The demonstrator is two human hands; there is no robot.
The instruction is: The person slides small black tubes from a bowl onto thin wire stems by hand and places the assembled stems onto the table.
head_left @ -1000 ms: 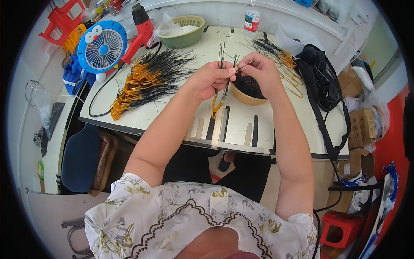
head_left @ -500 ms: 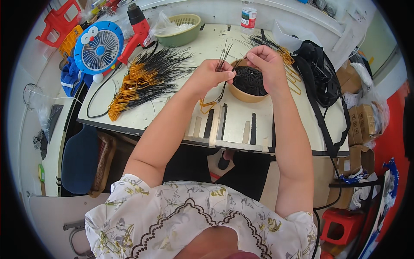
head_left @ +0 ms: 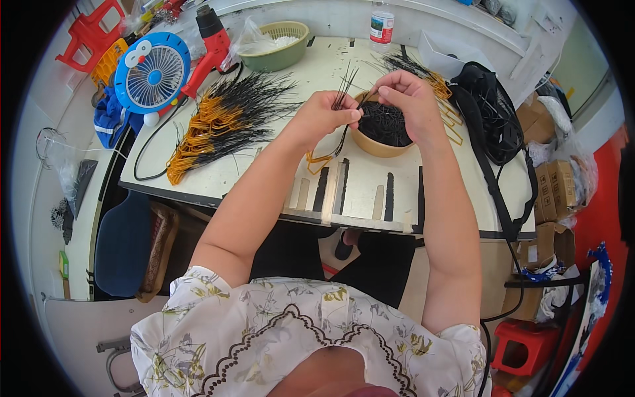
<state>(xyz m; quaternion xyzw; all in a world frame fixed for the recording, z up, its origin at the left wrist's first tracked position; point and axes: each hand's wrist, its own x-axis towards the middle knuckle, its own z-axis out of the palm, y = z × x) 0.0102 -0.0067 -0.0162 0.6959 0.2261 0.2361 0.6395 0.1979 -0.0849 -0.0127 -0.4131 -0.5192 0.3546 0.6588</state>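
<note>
My left hand [head_left: 325,114] is closed around a small bunch of wires [head_left: 345,86]. Their dark ends point up past my thumb, and the yellow bent ends [head_left: 319,159] hang below. Close by on the right, my right hand [head_left: 409,99] is raised over the far side of a tan bowl [head_left: 380,151], thumb and forefinger close together. Whatever is between those fingertips is too fine to make out. Inside the bowl lie many short black pieces [head_left: 383,126], partly hidden by my hands.
A big heap of black-and-yellow wires [head_left: 215,126] lies left, beside a blue fan [head_left: 152,73] and a red heat gun [head_left: 210,53]. Behind stand a green basket [head_left: 281,59] and a bottle [head_left: 381,26]. More wires [head_left: 440,86] and a black bag [head_left: 489,112] lie right.
My right hand's fingertips have shifted slightly left and down, toward my left hand. The left hand keeps hold of the wires in the same place.
</note>
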